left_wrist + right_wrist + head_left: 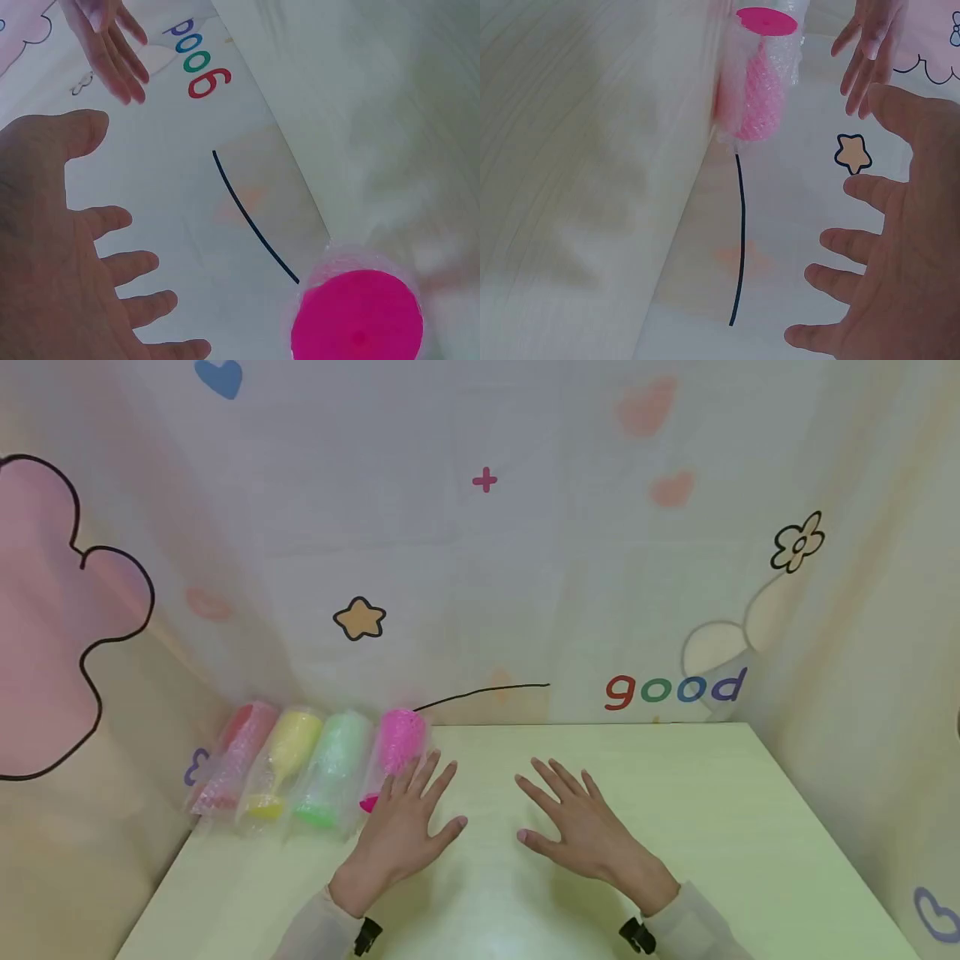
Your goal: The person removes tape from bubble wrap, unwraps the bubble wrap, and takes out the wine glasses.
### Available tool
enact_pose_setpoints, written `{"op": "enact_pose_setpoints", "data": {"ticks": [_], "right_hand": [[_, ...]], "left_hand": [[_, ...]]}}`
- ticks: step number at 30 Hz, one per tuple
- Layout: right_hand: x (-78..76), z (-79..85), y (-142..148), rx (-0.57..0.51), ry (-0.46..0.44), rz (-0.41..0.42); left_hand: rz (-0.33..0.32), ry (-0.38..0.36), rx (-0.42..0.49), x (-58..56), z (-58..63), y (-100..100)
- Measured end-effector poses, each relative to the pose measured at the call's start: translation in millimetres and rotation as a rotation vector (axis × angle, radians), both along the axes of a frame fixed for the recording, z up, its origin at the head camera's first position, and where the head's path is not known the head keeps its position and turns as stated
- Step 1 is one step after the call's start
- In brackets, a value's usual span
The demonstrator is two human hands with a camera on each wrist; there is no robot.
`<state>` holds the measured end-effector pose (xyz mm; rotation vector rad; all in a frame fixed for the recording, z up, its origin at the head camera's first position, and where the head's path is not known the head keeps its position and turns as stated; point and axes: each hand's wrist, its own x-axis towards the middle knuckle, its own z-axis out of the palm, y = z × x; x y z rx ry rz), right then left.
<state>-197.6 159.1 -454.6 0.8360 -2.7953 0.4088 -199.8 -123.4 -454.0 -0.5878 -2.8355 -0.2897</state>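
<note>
In the head view my left hand [401,831] is held out with fingers spread and thumb apart, holding nothing. Its fingertips overlap the pink sand timer [401,739], whose round pink end [358,315] faces up in the left wrist view. My right hand [588,831], also spread and holding nothing, is over the middle of the table, palm down. To the left of the pink one stand three more bubble-wrapped timers in a row: green [337,764], yellow [294,743] with a narrow waist, and red [240,756].
The pale table [637,777] has its back edge against a printed curtain [450,552] with hearts, a star and the word "good". More curtain [885,693] hangs along the right side and the left. A dark strap clip [637,935] sits at each wrist.
</note>
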Motion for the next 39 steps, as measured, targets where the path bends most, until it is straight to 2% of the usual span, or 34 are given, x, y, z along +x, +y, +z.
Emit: {"op": "enact_pose_setpoints", "data": {"ticks": [6, 14, 20, 24, 31, 39], "right_hand": [[2.0, 0.1, 0, -0.004, 0.029, 0.011], [8.0, -2.9, 2, -0.009, -0.02, -0.014], [9.9, -8.5, -2, 0.002, -0.059, -0.008], [10.2, -8.3, -6, 0.001, -0.086, 0.004], [10.8, -12.2, -10, 0.009, -0.053, 0.014], [10.0, -13.2, -11, 0.017, -0.057, 0.006]], "left_hand": [[0.051, 0.02, 0.055, -16.7, -4.2, -15], [0.11, -0.015, 0.12, -43.7, -16.2, -36], [0.163, -0.109, 0.146, -50.5, -21.5, -42], [0.173, -0.136, 0.137, -54.5, -25.4, -44], [0.194, -0.21, 0.144, -61.8, -44.2, -48], [0.184, -0.212, 0.143, -65.2, -52.1, -46]]}}
